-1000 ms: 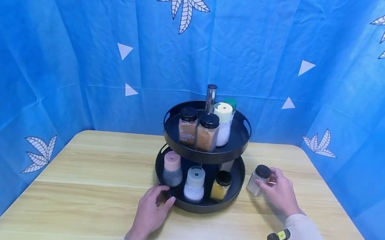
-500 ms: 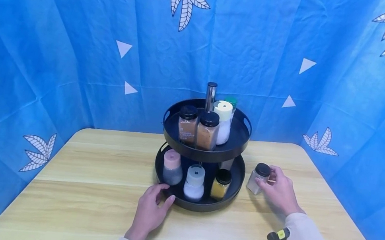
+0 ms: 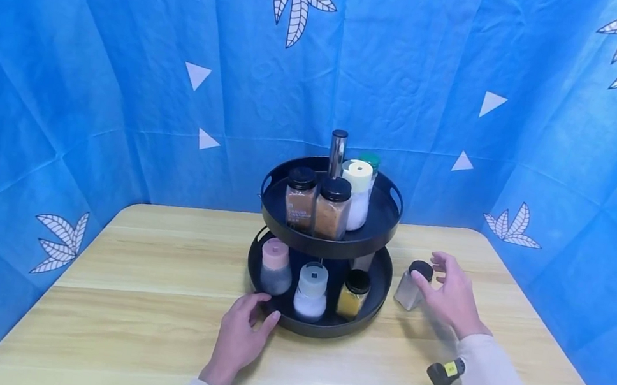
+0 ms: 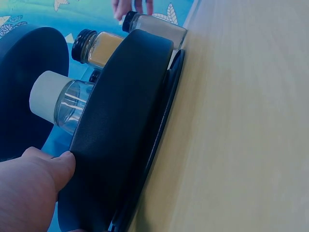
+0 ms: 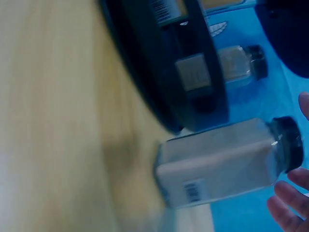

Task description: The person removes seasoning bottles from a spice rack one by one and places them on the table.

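Note:
A black two-tier round tray [image 3: 320, 332] stands on the table with spice jars on both levels. My left hand [image 3: 240, 337] rests against the lower tier's front left rim, thumb and forefinger touching it, the fingers loosely bent. Right of the tray, a square clear jar [image 3: 407, 291] with a black lid and pale greyish contents stands on the table. My right hand [image 3: 453, 299] is around that lid, its thumb in front and its fingers spread behind. In the right wrist view the fingers [image 5: 289, 203] lie beside the jar's lid, not curled round it.
On the upper tier are two black-lidded jars of brown spice [image 3: 332, 211], a white-capped shaker [image 3: 358, 208] and a green-lidded one [image 3: 371, 160]. The lower tier bears a pink-capped shaker [image 3: 275, 272], a pale-capped shaker [image 3: 311, 292] and a yellow spice jar [image 3: 353, 297]. Blue curtains [image 3: 416, 71] surround the table.
My right hand has loosened on the pale jar: its fingers have lifted and spread from the lid. The jar stays in about the same place, and my left hand stays at the rim.

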Available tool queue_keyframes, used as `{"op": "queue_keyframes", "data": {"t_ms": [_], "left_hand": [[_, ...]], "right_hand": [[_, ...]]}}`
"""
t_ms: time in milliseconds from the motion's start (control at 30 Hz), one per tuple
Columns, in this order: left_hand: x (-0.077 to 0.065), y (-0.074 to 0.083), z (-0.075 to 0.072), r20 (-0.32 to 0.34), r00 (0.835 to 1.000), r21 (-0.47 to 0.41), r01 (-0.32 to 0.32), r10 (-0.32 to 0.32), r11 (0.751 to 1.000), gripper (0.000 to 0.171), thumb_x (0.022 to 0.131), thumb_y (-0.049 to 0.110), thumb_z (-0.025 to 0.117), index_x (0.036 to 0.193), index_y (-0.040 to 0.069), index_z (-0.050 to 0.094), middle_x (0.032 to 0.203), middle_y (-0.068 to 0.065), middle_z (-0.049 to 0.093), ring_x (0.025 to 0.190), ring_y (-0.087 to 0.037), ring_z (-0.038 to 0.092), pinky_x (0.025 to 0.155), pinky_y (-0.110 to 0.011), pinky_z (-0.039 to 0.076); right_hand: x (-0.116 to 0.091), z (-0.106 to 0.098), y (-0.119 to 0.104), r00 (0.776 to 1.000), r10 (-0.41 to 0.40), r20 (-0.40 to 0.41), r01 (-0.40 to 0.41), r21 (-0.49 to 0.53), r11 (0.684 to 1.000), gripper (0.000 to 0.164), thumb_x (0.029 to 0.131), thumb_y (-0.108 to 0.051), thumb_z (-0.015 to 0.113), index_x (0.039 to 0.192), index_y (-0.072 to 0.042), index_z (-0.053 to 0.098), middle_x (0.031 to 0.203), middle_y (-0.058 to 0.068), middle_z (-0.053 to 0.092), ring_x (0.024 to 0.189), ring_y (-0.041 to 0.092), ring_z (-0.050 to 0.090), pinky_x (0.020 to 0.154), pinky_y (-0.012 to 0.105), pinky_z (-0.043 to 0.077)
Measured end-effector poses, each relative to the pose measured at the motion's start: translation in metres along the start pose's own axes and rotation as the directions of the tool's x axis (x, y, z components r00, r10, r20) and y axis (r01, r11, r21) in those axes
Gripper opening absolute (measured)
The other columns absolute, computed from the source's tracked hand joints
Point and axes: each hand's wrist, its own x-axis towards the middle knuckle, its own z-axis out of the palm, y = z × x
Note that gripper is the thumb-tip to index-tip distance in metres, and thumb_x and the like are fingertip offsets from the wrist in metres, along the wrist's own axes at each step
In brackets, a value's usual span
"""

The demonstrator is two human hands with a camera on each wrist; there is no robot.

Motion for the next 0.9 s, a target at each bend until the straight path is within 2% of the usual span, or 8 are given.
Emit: {"op": "queue_keyframes", "data": {"t_ms": [200, 367, 467, 600, 767, 900], "left_hand": [[0.001, 0.000, 0.001, 0.006, 1.000, -0.002, 0.000, 0.000, 1.000, 0.033, 0.084, 0.023, 0.073, 0.113, 0.011, 0.063, 0.120, -0.017, 0.060, 0.097, -0.027, 0.061, 0.079, -0.039, 0.058], [0.001, 0.000, 0.000, 0.010, 1.000, 0.001, 0.005, -0.005, 1.000, 0.033, 0.084, 0.022, 0.072, 0.113, 0.010, 0.063, 0.121, -0.017, 0.059, 0.097, -0.028, 0.061, 0.079, -0.039, 0.058], [0.001, 0.000, 0.000, 0.010, 1.000, 0.000, 0.005, -0.005, 1.000, 0.033, 0.084, 0.022, 0.072, 0.113, 0.010, 0.063, 0.121, -0.017, 0.059, 0.098, -0.028, 0.061, 0.079, -0.039, 0.058], [0.001, 0.000, 0.000, 0.006, 1.000, -0.001, 0.002, -0.002, 1.000, 0.033, 0.084, 0.022, 0.072, 0.113, 0.010, 0.063, 0.120, -0.017, 0.059, 0.098, -0.028, 0.061, 0.079, -0.039, 0.058], [0.000, 0.001, -0.001, 0.003, 1.000, -0.006, -0.001, 0.001, 1.000, 0.033, 0.083, 0.022, 0.073, 0.113, 0.010, 0.063, 0.120, -0.016, 0.060, 0.098, -0.028, 0.061, 0.079, -0.039, 0.058], [0.000, 0.002, -0.001, 0.000, 1.000, -0.004, 0.001, -0.001, 1.000, 0.033, 0.083, 0.022, 0.073, 0.112, 0.010, 0.064, 0.119, -0.016, 0.061, 0.096, -0.027, 0.061, 0.078, -0.038, 0.058]], "right_hand": [[0.004, -0.002, -0.017, 0.989, -0.097, -0.111, 0.098, -0.002, 0.995, 0.049, 0.085, -0.019, 0.069, 0.121, 0.007, 0.048, 0.115, 0.027, 0.058, 0.101, 0.042, 0.056, 0.081, 0.059, 0.051], [0.003, 0.007, -0.031, 0.956, -0.237, -0.174, 0.243, 0.011, 0.970, 0.040, 0.078, -0.008, 0.070, 0.112, 0.008, 0.055, 0.104, 0.025, 0.064, 0.086, 0.037, 0.062, 0.073, 0.054, 0.053], [0.000, 0.013, -0.039, 0.938, -0.303, -0.165, 0.311, 0.023, 0.950, 0.038, 0.076, -0.007, 0.070, 0.109, 0.006, 0.057, 0.102, 0.022, 0.065, 0.084, 0.030, 0.063, 0.071, 0.050, 0.054], [-0.003, 0.020, -0.047, 0.930, -0.343, -0.131, 0.353, 0.062, 0.934, 0.036, 0.076, -0.006, 0.068, 0.109, 0.005, 0.058, 0.102, 0.019, 0.066, 0.088, 0.026, 0.062, 0.072, 0.046, 0.054], [-0.006, 0.027, -0.053, 0.927, -0.369, -0.068, 0.375, 0.101, 0.922, 0.034, 0.077, -0.006, 0.064, 0.110, 0.002, 0.058, 0.102, 0.018, 0.066, 0.090, 0.026, 0.063, 0.072, 0.046, 0.053], [-0.008, 0.034, -0.054, 0.904, -0.427, -0.032, 0.427, 0.146, 0.893, 0.036, 0.074, 0.001, 0.059, 0.110, 0.004, 0.057, 0.104, 0.020, 0.065, 0.089, 0.027, 0.063, 0.069, 0.048, 0.055]]}}
